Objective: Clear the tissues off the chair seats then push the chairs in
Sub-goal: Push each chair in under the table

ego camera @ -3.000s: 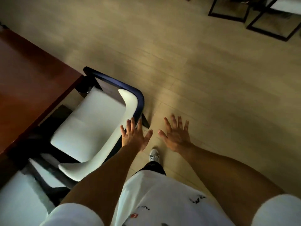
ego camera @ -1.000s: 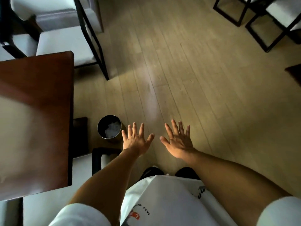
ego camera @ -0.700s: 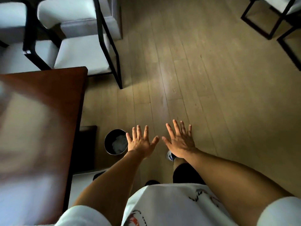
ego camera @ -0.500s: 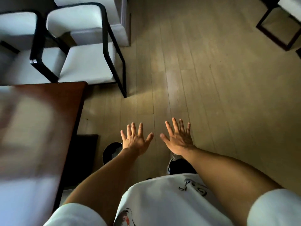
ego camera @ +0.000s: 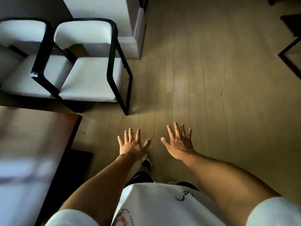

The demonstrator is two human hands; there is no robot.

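Two bare hands out in front, palms down, fingers spread wide, nothing held in either. Left hand (ego camera: pixel 132 145) & right hand (ego camera: pixel 180 144) hang side by side over the wood floor (ego camera: pixel 211 79), a small gap btwn the thumbs. Below them a white T-shirt (ego camera: pixel 162 207) w/ some print; one shoe (ego camera: pixel 147 163) shows just under the left wrist, partly covered by it.

To the left, the reddish-brown table (ego camera: pixel 32 136), badly blurred w/ pale glare on top; its corner ends near the left hand, not touching.

Further off, upper left, two chairs w/ black frames & white cushions, standing side by side, frames about touching. Near chair (ego camera: pixel 92 80) is past the table end, well apart from both hands, up-left of the left one; its seat shows bare white, no tissue on it. Second chair (ego camera: pixel 21 62) is cut by the left edge, so part of its seat can't be checked.

Behind them a white pillar (ego camera: pixel 114 22) w/ a skirting base. Far right edge: dark frame pieces (ego camera: pixel 288 61), cut off, can't tell what they belong to.
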